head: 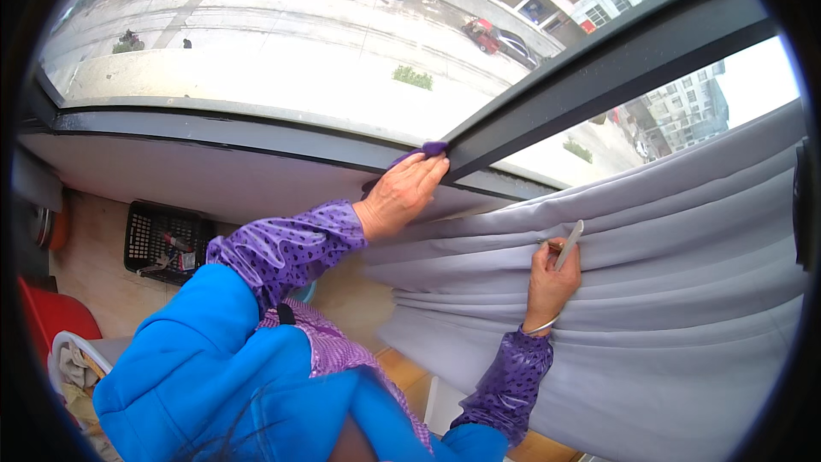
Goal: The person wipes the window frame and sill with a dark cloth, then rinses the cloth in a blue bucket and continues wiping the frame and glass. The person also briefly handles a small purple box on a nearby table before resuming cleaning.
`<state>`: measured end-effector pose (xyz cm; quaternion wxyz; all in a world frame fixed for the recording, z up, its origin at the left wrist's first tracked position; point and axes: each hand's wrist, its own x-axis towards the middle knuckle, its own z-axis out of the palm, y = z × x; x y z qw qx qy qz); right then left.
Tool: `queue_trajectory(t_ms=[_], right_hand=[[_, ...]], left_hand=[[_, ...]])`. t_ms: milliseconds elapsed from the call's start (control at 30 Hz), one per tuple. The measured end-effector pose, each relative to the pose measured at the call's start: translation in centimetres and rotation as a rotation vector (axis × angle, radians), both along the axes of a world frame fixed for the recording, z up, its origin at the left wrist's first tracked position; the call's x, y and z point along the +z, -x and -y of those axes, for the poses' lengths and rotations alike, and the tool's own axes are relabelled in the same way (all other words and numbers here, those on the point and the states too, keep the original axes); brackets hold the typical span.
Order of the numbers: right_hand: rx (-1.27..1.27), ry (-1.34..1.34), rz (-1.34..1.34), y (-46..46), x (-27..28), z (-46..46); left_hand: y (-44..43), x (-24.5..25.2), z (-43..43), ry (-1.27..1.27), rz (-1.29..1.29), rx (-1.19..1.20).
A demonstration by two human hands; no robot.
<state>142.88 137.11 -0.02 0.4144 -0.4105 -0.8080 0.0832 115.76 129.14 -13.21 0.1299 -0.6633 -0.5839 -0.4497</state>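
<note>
My left hand (pixel 404 192) lies flat over a purple cloth (pixel 435 148), pressing it on the dark window frame (pixel 359 138) where the sill rail meets the upright bar. Part of the cloth is hidden under the palm. My right hand (pixel 555 276) is closed around a thin light-coloured handle or blade (pixel 569 245) and a small metal piece, in front of the grey curtain (pixel 654 256). What the light tool is cannot be told. Purple patterned sleeve covers are on both forearms, and a bangle is on the right wrist.
A black plastic basket (pixel 144 237) holding small items stands on the floor at the left. Near it are a red container (pixel 54 317) and a white-rimmed bin (pixel 70 340) filled with cloths. The curtain hangs along the right side. Beyond the glass lies a street with cars.
</note>
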Motion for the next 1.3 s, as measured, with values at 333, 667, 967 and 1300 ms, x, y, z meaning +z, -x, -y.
queue_trajectory(t_ms=[333, 667, 967, 1300], right_hand=[[-0.071, -0.046, -0.009, -4.2, -1.3, -0.2], [-0.19, 0.07, -0.211, -8.7, -2.1, -2.3], [-0.316, 0.029, -0.148, -11.5, -0.7, -1.5], [-0.342, 0.056, -0.189, -13.6, -1.2, -0.9]], left_hand=[[4.5, 3.4, 0.6, 0.279, -0.238, -0.177], [1.0, 1.6, -0.9, 0.058, 0.305, -0.108], [-9.1, -10.9, 3.5, 0.488, 1.644, -0.365], [-2.8, 0.1, 6.0, -0.012, 1.822, -0.807]])
